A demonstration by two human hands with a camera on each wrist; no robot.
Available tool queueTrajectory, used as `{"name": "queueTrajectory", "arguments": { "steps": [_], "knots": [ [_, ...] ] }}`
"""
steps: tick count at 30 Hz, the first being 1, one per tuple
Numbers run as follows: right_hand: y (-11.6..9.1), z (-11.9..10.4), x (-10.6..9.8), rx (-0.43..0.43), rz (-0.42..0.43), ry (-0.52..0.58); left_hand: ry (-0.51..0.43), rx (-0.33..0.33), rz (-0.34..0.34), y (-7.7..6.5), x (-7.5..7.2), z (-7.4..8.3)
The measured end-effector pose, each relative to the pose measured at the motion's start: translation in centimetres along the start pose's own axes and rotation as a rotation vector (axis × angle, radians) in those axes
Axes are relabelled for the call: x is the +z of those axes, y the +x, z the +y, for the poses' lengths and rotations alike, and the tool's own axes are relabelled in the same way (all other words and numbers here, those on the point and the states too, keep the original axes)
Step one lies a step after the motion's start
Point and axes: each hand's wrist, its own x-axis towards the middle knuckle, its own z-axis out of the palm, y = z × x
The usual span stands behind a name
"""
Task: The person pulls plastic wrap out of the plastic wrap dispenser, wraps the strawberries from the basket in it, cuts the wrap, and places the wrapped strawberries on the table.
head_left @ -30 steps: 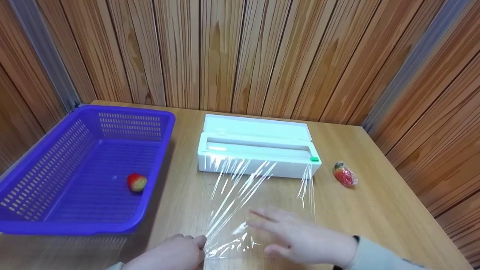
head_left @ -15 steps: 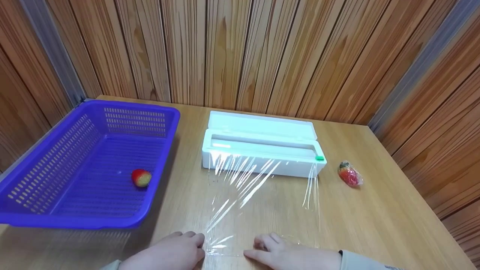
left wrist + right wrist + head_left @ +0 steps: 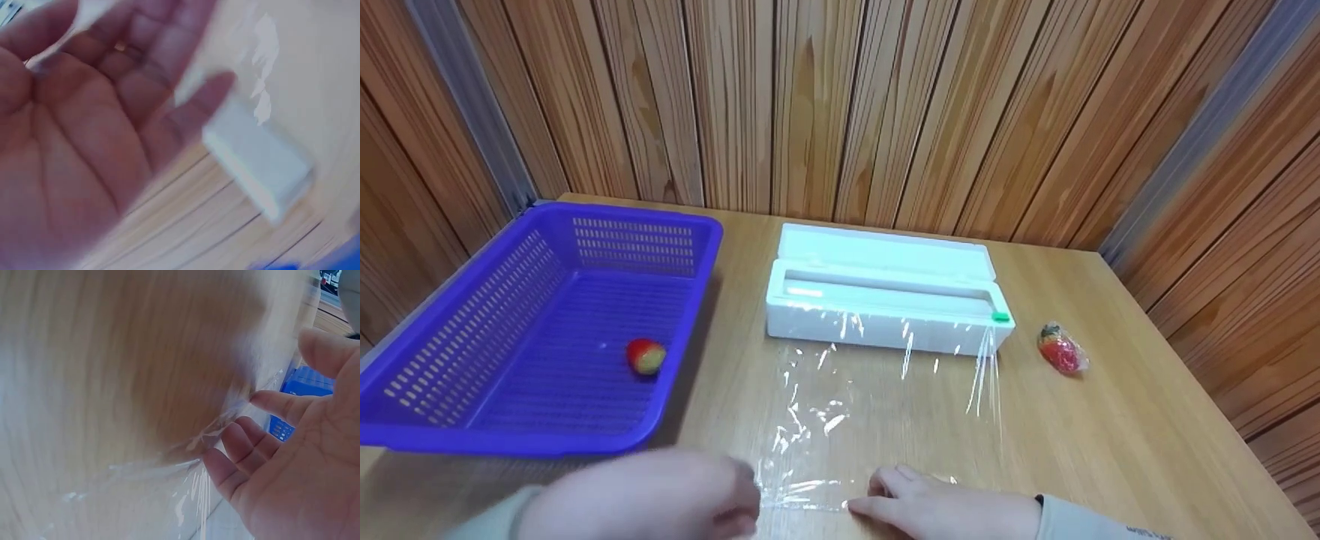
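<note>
Clear plastic wrap (image 3: 810,442) lies over the tabletop, running forward from a white wrap dispenser box (image 3: 885,330) whose lid stands raised. My right hand (image 3: 934,502) rests its fingertips on the front part of the wrap; the right wrist view shows these fingers loosely bent, touching the creased film (image 3: 214,430). Left of the film my left hand (image 3: 652,495) is raised and blurred. Its palm (image 3: 73,129) faces the left wrist camera, with relaxed fingers and nothing held. One strawberry (image 3: 646,356) sits in the purple basket (image 3: 547,444); another strawberry (image 3: 1062,349), wrapped in film, lies right of the box.
A green slider (image 3: 1000,317) sits at the right end of the box's front edge. Wood-panelled walls (image 3: 840,112) enclose the wooden table (image 3: 1110,450) at the back and sides. The basket stands along the left side, its near right corner close to my left hand.
My left hand has let go of the wrap's left corner and moved up and left. The film now lies slacker. My right hand came down onto the wrap's front part and stays there.
</note>
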Motion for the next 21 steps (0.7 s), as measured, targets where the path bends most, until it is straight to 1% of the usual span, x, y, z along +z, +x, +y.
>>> {"name": "queueTrajectory", "arguments": {
  "steps": [1,2,3,5,6,8,10,11,13,14,15,16,17,18,20,21],
  "knots": [
    [0.0,0.0,0.0,0.0,-0.003,0.002,0.018,0.023,-0.083,0.6,-1.5,-0.2],
    [0.0,0.1,-0.1,-0.003,-0.001,0.001,0.117,0.141,-0.032,1.0,-2.4,-0.8],
    [0.0,0.1,-0.1,-0.012,0.004,-0.008,0.195,0.233,0.029,1.4,-3.5,-1.4],
    [0.0,0.2,-0.1,-0.027,0.01,-0.012,0.24,0.276,0.139,2.2,-6.2,-2.0],
    [0.0,0.2,-0.1,-0.032,0.012,-0.01,0.23,0.252,0.189,2.3,-7.7,-2.1],
    [0.0,0.3,-0.1,-0.044,0.016,-0.021,0.252,0.232,0.319,2.8,-10.5,-2.4],
    [0.1,0.3,-0.1,-0.049,0.015,-0.027,0.261,0.201,0.46,3.3,-12.8,-2.8],
    [0.2,0.3,0.0,-0.046,0.009,-0.025,0.263,0.185,0.53,3.5,-13.8,-2.9],
    [0.2,0.2,0.1,-0.045,0.01,-0.039,0.255,0.13,0.651,4.0,-15.1,-3.6],
    [0.3,0.2,0.1,-0.042,0.006,-0.032,0.225,0.083,0.676,4.3,-15.6,-4.1],
    [0.3,0.2,0.2,-0.041,0.006,-0.031,0.204,0.04,0.69,4.8,-15.8,-4.8],
    [0.3,0.2,0.2,-0.042,0.005,-0.03,0.184,0.004,0.689,5.2,-16.0,-5.7],
    [0.3,0.1,0.2,-0.041,0.004,-0.027,0.165,-0.039,0.668,5.7,-15.9,-6.8],
    [0.3,0.1,0.2,-0.042,0.003,-0.021,0.149,-0.087,0.63,6.2,-15.8,-7.9],
    [0.2,0.1,0.2,-0.049,0.008,-0.016,0.143,-0.16,0.513,7.1,-15.2,-10.5],
    [0.2,0.1,0.3,-0.059,0.02,-0.037,0.144,-0.185,0.454,7.5,-14.9,-11.7]
  ]
}}
